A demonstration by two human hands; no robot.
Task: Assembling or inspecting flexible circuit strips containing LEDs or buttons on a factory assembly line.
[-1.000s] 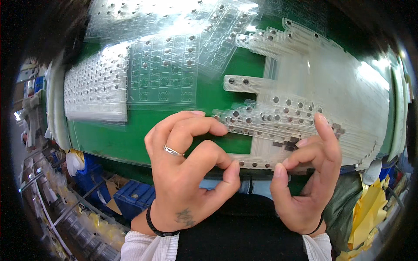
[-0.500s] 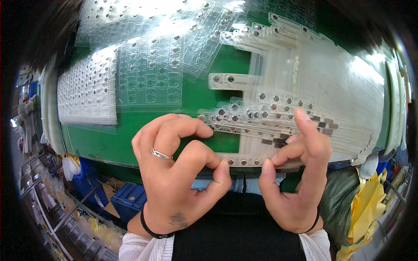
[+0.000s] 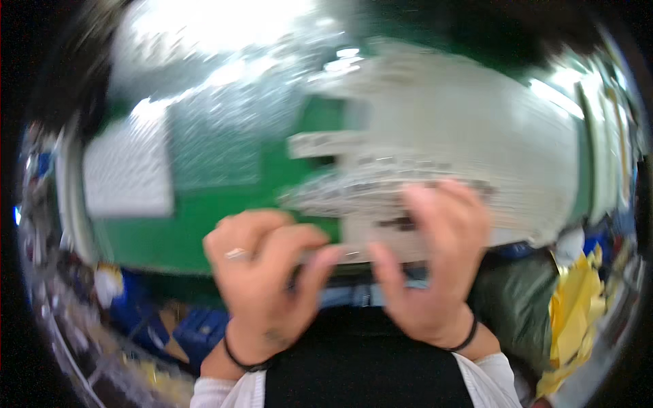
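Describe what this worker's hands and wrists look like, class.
The left hand wears a silver-coloured ring and has a blurred dark mark near the wrist; the right hand shows no ring. Both wrists carry black bands; the sleeves are white.

Though blurred, green tabletop (image 3: 273, 168) seems passable between obstructing transparent sheets (image 3: 214, 143) and pale stack (image 3: 462, 122)

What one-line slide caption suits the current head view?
Left hand by the edge of pale sheets, right hand open over them, green table beneath; blurred.
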